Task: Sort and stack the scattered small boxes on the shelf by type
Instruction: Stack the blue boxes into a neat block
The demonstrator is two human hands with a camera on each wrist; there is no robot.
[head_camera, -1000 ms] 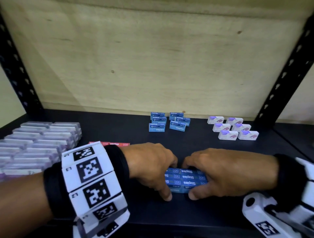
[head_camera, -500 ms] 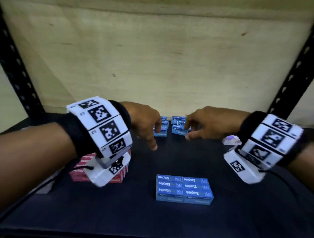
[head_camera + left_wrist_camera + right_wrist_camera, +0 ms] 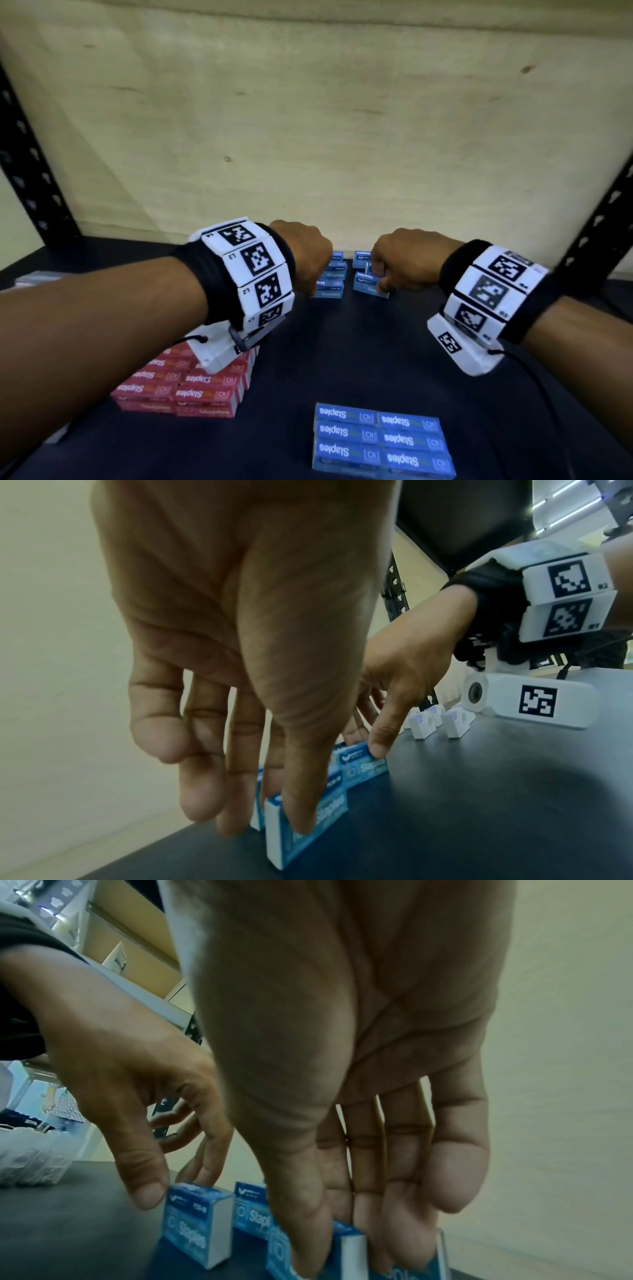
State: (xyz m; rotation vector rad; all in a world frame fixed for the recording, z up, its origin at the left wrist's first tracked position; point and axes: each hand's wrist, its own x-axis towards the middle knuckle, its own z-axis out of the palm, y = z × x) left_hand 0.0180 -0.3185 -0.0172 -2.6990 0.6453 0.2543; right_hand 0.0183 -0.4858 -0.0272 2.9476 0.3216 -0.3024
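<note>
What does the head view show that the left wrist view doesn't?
Head view only: the finished blue stack near the front edge and the red stack under the left forearm. Left wrist view only: the left hand with thumb and fingers around a blue box, and small white boxes beyond. Both: the right hand on the rear blue boxes.

The left hand (image 3: 301, 260) and right hand (image 3: 407, 262) hide most of the rear blue boxes (image 3: 330, 284).
</note>
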